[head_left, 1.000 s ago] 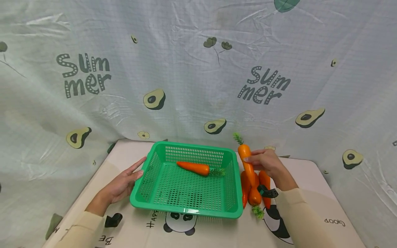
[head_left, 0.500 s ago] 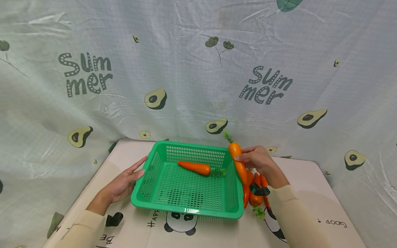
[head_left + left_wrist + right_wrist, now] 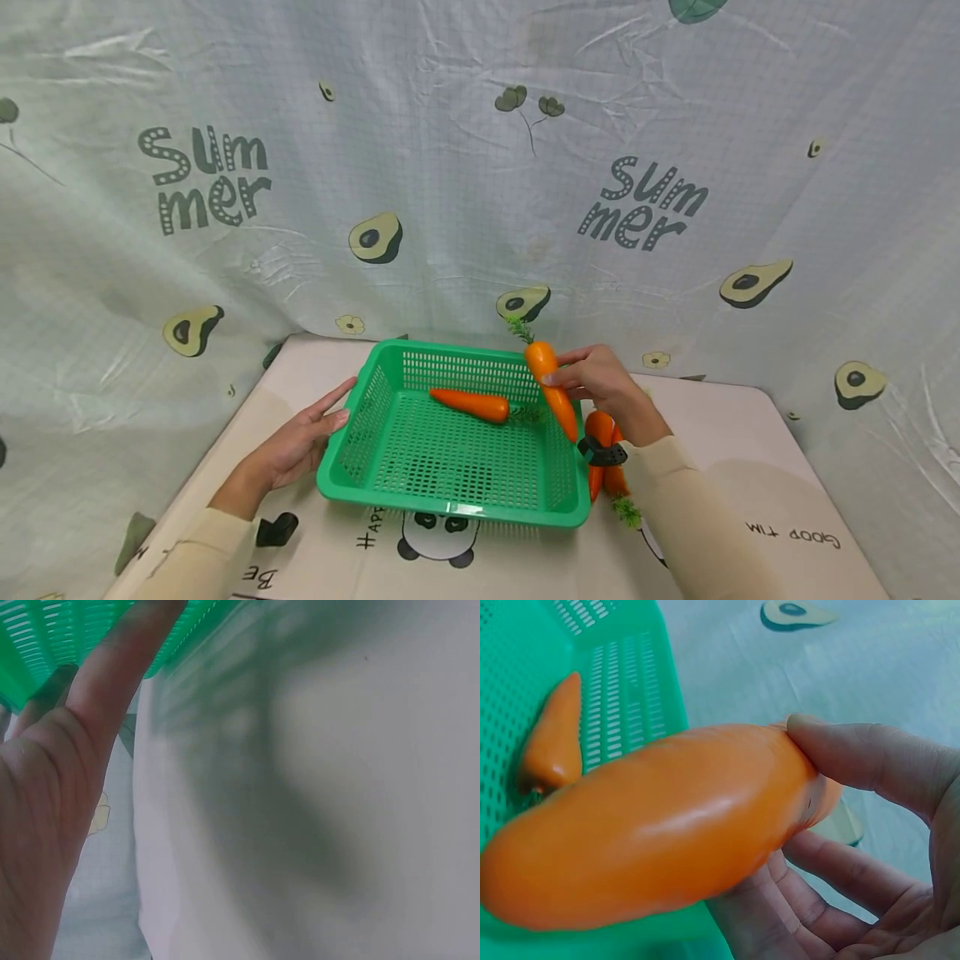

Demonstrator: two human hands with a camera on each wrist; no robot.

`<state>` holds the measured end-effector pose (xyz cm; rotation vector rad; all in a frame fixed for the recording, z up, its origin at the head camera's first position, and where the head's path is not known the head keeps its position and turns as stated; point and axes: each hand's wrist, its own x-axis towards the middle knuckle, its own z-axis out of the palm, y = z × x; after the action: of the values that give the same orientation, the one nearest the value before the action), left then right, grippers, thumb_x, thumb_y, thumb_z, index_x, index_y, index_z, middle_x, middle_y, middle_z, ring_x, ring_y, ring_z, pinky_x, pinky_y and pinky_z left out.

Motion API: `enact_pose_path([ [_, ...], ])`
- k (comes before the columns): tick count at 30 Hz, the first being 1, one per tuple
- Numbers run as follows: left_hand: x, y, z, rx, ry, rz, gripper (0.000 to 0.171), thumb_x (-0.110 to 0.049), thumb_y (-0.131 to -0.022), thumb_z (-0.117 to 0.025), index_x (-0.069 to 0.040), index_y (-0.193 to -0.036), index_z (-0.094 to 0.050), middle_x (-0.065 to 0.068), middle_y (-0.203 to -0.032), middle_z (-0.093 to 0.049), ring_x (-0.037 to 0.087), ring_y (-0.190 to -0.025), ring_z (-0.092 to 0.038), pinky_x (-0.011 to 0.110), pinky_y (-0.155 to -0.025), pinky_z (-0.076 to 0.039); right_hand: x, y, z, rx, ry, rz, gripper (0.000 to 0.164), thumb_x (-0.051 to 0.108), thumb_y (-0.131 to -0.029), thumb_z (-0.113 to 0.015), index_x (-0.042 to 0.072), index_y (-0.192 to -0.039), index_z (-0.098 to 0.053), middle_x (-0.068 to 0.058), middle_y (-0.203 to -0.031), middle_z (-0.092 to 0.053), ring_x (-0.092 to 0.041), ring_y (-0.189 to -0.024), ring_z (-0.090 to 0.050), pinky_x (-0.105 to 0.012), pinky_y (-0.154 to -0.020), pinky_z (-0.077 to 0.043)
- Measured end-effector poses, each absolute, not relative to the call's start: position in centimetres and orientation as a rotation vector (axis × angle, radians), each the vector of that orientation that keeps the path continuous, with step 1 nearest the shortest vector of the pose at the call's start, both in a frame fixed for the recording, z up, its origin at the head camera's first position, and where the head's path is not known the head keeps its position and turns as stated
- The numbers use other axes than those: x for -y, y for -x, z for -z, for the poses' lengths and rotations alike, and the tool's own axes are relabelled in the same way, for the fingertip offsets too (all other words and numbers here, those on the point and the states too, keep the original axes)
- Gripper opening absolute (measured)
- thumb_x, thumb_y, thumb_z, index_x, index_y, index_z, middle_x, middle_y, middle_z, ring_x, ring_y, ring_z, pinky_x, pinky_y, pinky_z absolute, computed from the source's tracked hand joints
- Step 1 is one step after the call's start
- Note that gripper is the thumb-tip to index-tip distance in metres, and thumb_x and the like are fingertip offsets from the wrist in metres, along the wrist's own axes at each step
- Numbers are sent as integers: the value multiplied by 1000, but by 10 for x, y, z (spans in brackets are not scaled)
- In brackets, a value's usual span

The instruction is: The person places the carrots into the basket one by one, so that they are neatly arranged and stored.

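Observation:
A green plastic basket (image 3: 450,518) with slotted walls stands on the table. One carrot (image 3: 471,405) lies inside it, tip to the left and leafy top to the right. My right hand (image 3: 603,385) pinches a second carrot (image 3: 652,825) between thumb and fingers, held over the basket's right side with its green leaves up and its tip down. My left hand (image 3: 296,446) is at the basket's left wall, its fingers extended along the rim. In the left wrist view those fingers (image 3: 112,679) lie against the slotted green wall.
More carrots (image 3: 597,427) lie on the table just right of the basket, partly hidden by my right wrist. The pale tabletop (image 3: 720,467) bears printed words and a panda. A curtain (image 3: 450,167) with avocado prints hangs behind.
My right hand has carried the carrot left, from above the carrots on the table to over the basket's right side. The left hand and basket stay almost still.

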<state>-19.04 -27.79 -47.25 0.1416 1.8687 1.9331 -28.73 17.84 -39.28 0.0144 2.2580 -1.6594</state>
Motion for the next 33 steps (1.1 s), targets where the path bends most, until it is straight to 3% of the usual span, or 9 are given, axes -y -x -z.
enact_pose_path([
  [10,277,190,474,-1861,-159,-1937,73,-32,-113,-47,-32,-169,0,-9,-132,-64,11,-111,-68,33,-91,-58,-160,292,397,-2268,44,1618,56,8,-84,-84,-6,-135,-65,-25,-127,-70,-20,-86,-75,-44,-90,-61],
  [26,279,189,474,-1897,-133,-1918,72,-35,-112,-47,-35,-169,-2,-11,-138,-60,12,-116,-64,35,-94,-56,-135,291,402,-2249,135,1586,52,8,-83,-84,-4,-132,-68,-24,-137,-64,-27,-103,-73,-47,-96,-59],
  [33,278,190,474,-1902,-147,-1910,71,-35,-113,-46,-34,-168,-1,-11,-138,-59,12,-116,-64,34,-94,-55,-128,294,406,-2238,157,1594,49,5,-80,-85,-4,-126,-72,-23,-131,-68,-26,-95,-75,-45,-90,-61],
])
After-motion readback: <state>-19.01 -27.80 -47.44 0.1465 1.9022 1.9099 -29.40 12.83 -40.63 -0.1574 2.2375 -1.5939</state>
